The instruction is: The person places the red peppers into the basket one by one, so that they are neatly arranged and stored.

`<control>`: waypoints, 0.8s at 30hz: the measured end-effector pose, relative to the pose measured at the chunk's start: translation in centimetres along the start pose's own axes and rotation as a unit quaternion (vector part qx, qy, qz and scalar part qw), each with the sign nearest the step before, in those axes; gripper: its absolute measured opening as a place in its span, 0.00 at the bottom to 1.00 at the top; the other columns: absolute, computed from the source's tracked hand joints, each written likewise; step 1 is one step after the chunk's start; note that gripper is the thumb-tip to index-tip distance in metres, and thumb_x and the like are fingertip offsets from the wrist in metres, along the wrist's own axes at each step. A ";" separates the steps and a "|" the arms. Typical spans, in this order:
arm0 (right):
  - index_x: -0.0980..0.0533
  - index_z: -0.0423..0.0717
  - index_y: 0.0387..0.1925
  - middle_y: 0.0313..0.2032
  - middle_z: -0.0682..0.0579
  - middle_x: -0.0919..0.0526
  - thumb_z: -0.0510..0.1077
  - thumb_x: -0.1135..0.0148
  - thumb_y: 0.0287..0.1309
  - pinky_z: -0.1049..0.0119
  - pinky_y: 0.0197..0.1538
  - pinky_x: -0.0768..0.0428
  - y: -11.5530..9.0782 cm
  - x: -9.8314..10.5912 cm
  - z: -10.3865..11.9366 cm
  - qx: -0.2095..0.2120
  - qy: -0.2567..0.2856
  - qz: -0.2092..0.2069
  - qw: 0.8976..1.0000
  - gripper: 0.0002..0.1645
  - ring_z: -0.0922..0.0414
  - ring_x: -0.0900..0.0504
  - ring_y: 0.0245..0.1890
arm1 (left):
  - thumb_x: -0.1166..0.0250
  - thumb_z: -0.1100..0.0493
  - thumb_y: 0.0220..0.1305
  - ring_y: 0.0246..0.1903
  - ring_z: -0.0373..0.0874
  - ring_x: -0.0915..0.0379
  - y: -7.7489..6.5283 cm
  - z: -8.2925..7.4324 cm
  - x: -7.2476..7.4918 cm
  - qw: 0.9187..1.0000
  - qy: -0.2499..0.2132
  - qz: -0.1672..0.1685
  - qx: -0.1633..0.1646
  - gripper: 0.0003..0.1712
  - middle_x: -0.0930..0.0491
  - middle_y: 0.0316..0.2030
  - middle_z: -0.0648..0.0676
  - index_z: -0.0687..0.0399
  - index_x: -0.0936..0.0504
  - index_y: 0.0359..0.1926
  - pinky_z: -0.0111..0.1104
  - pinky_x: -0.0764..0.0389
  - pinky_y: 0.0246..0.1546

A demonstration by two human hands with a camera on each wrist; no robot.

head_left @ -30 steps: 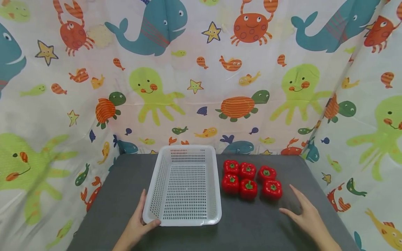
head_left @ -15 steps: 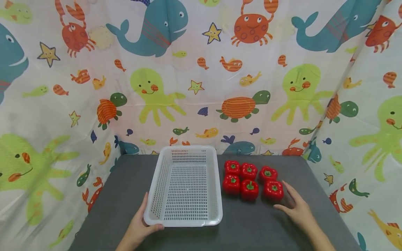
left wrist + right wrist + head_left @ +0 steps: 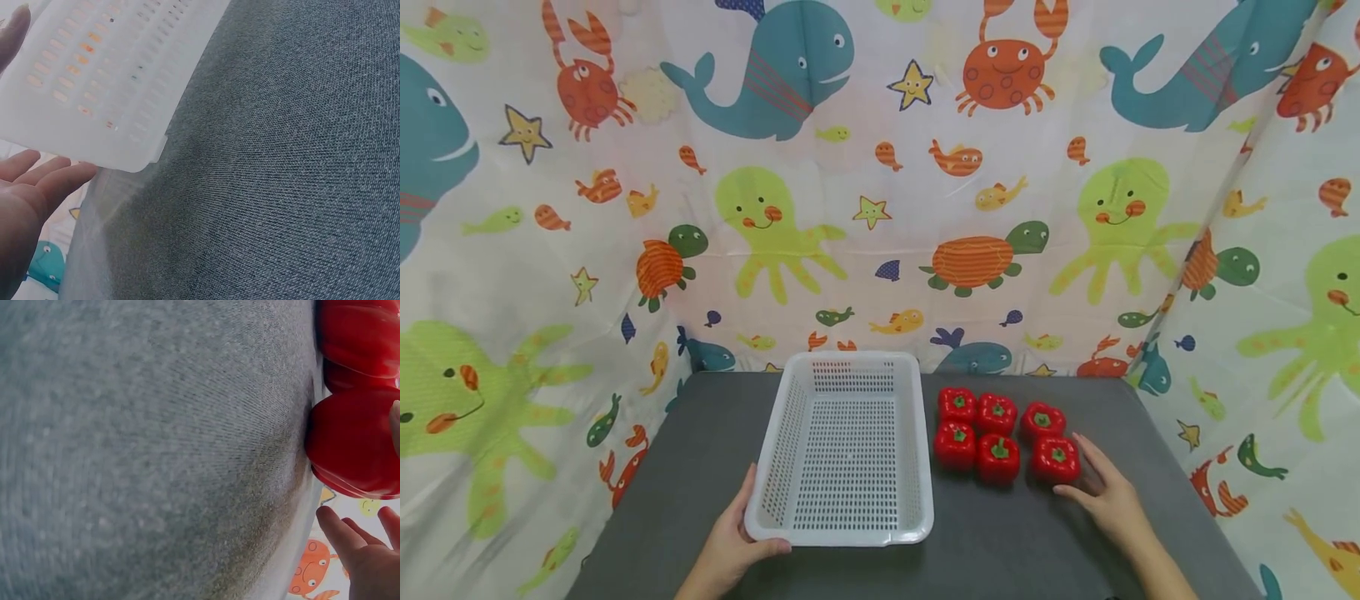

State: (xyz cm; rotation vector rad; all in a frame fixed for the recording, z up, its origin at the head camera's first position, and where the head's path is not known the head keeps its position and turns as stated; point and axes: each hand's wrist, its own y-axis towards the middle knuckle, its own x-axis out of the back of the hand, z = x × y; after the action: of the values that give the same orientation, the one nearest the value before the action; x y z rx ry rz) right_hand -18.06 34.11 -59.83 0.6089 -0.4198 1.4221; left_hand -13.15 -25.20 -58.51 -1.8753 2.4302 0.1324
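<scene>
A white perforated plastic basket stands on the dark table, with its slotted floor bare. My left hand spans its near left corner, fingers along the left side and thumb at the front rim. In the left wrist view, straight fingers meet the basket's edge. Several red bell peppers with green stems sit right of the basket. My right hand is around the nearest right bell pepper, thumb in front and fingers at its right side. In the right wrist view, the spread fingers are apart from that pepper.
The other bell peppers stand close together, left of and behind the one by my right hand. A curtain printed with sea animals closes off the back and both sides of the grey table.
My right hand has moved left and forward to the nearest right bell pepper, then stayed there. My left hand keeps its place at the basket corner. The head view has shifted slightly.
</scene>
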 end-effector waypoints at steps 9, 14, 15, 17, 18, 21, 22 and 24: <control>0.40 0.54 0.77 0.72 0.37 0.34 0.44 0.22 0.52 0.60 0.55 0.17 -0.2 -0.3 0.2 -0.006 0.007 -0.003 1.000 0.55 0.39 0.30 0.68 | 0.26 0.76 0.51 0.69 0.57 0.37 0.0 0.3 0.1 1.000 0.004 0.002 -0.002 0.73 0.66 0.81 0.61 0.48 0.70 0.81 0.42 0.18 0.58; 0.41 0.50 0.77 0.72 0.35 0.34 0.44 0.23 0.53 0.54 0.56 0.18 -0.5 -0.3 0.5 -0.020 0.004 0.002 1.000 0.54 0.35 0.31 0.68 | 0.27 0.77 0.51 0.68 0.55 0.35 -0.1 0.4 0.2 1.000 0.006 0.000 -0.004 0.73 0.65 0.80 0.63 0.50 0.71 0.81 0.43 0.19 0.57; 0.40 0.50 0.77 0.72 0.36 0.33 0.44 0.22 0.53 0.53 0.56 0.18 -0.6 -0.3 0.5 -0.021 0.002 0.000 1.000 0.54 0.35 0.31 0.68 | 0.27 0.77 0.51 0.68 0.56 0.34 -0.1 0.4 0.2 1.000 0.007 -0.002 -0.002 0.73 0.65 0.80 0.63 0.50 0.71 0.81 0.44 0.19 0.57; 0.40 0.50 0.77 0.71 0.36 0.32 0.46 0.22 0.53 0.53 0.55 0.18 -0.8 -0.3 0.5 -0.021 -0.008 -0.005 1.000 0.54 0.35 0.30 0.67 | 0.26 0.77 0.51 0.68 0.60 0.35 0.0 0.4 0.2 1.000 0.009 -0.005 0.002 0.73 0.63 0.80 0.63 0.49 0.71 0.81 0.44 0.19 0.57; 0.40 0.50 0.77 0.71 0.37 0.32 0.47 0.23 0.53 0.52 0.56 0.18 -0.8 -0.2 0.5 -0.020 -0.013 -0.005 1.000 0.54 0.36 0.30 0.67 | 0.26 0.76 0.51 0.68 0.62 0.36 0.0 0.4 0.1 1.000 0.011 -0.007 0.005 0.73 0.62 0.80 0.63 0.49 0.71 0.81 0.45 0.19 0.57; 0.40 0.52 0.77 0.71 0.37 0.31 0.51 0.23 0.54 0.50 0.55 0.17 -1.1 -0.1 0.6 -0.025 -0.030 -0.016 0.999 0.53 0.36 0.29 0.67 | 0.25 0.76 0.50 0.69 0.67 0.38 0.1 0.2 -0.1 1.000 0.012 -0.016 0.016 0.74 0.60 0.80 0.63 0.48 0.70 0.81 0.45 0.19 0.57; 0.40 0.52 0.77 0.71 0.37 0.31 0.52 0.23 0.54 0.49 0.55 0.18 -1.1 0.0 0.7 -0.025 -0.032 -0.019 0.999 0.53 0.36 0.30 0.67 | 0.25 0.75 0.50 0.69 0.68 0.39 0.1 0.2 -0.1 1.000 0.013 -0.019 0.019 0.74 0.60 0.80 0.62 0.48 0.70 0.81 0.44 0.18 0.57; 0.39 0.51 0.76 0.70 0.38 0.30 0.54 0.23 0.54 0.49 0.54 0.17 -1.2 0.1 0.9 -0.026 -0.032 -0.030 0.999 0.53 0.37 0.30 0.67 | 0.24 0.75 0.49 0.69 0.70 0.40 0.1 0.1 -0.3 0.999 0.011 -0.026 0.028 0.75 0.58 0.80 0.61 0.47 0.69 0.81 0.42 0.17 0.55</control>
State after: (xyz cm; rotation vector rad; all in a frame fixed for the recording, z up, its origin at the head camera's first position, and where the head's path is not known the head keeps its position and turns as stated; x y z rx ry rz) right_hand -16.77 33.59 -59.28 0.6211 -0.4840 1.3333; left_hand -13.14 -24.93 -58.55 -1.9248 2.3700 0.0415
